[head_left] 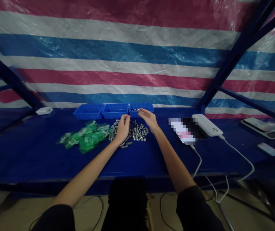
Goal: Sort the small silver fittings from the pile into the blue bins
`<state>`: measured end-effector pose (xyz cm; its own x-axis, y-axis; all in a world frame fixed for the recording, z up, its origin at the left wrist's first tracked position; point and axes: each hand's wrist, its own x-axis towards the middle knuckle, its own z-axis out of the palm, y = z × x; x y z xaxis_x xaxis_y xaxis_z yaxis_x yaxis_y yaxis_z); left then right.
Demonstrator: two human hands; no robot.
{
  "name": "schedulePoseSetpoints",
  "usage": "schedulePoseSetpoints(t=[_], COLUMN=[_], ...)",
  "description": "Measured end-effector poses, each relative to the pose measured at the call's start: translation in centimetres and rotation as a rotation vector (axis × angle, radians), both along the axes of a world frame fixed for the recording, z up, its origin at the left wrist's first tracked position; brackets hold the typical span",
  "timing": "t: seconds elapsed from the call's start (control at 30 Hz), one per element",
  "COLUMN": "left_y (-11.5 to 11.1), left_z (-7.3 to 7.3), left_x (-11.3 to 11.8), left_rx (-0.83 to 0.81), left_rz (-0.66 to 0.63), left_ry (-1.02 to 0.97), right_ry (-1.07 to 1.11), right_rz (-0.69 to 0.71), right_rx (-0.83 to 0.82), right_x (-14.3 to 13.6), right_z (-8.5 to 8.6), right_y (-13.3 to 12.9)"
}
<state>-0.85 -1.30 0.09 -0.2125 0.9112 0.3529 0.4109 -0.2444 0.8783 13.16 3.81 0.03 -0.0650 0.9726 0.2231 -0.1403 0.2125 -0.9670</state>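
My left hand (123, 129) is above the metal parts, its fingers curled together. What they hold, if anything, is hidden. Under and beside it lie short silver metal cylinders (126, 145), partly covered by the hand. My right hand (149, 119) reaches to the front of the right blue bin (149, 107), its fingertips closed around a tiny shiny metal piece whose exact kind is too small to tell. A pile of small silver screw-like parts (138, 132) lies on the table between my hands. A few small metal pieces (134, 109) show inside that right bin.
A middle blue bin (115, 114) and a left blue bin (88, 115) stand in the same row. Green plastic packets (89, 136) lie left. On the right are a phone (182, 131), a white power bank (207, 125), cables and a scale (261, 127). A small white box (44, 111) sits back left.
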Motion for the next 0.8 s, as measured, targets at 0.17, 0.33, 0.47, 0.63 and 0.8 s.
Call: schedulePoseSetpoints(t=[0.17,0.33,0.47,0.63,0.8], left_y=[-0.1,-0.1,0.0,0.1,0.1], left_z=[0.1,0.1,0.0,-0.3,-0.4], left_x=[0.1,-0.1,-0.2,-0.1,-0.1], left_rx=[-0.007,0.005,0.007,0.009,0.005], left_rz=[0.017,0.017,0.013,0.018,0.017], left_ry=[0.003,-0.002,0.003,0.018,0.027], right_ry=[-0.144,-0.626,-0.925,-1.006,-0.983], right_rz=[0.021,0.030,0.103,0.073,0.011], right_rx=[0.148,0.332,0.348,0.331,0.319], right_x=[0.2,-0.2,-0.8,-0.8,-0.5], right_z=[-0.1,-1.0,-1.4,-1.2,-0.9], right_y=[0.2,-0.7,-1.4,-1.4,-1.3])
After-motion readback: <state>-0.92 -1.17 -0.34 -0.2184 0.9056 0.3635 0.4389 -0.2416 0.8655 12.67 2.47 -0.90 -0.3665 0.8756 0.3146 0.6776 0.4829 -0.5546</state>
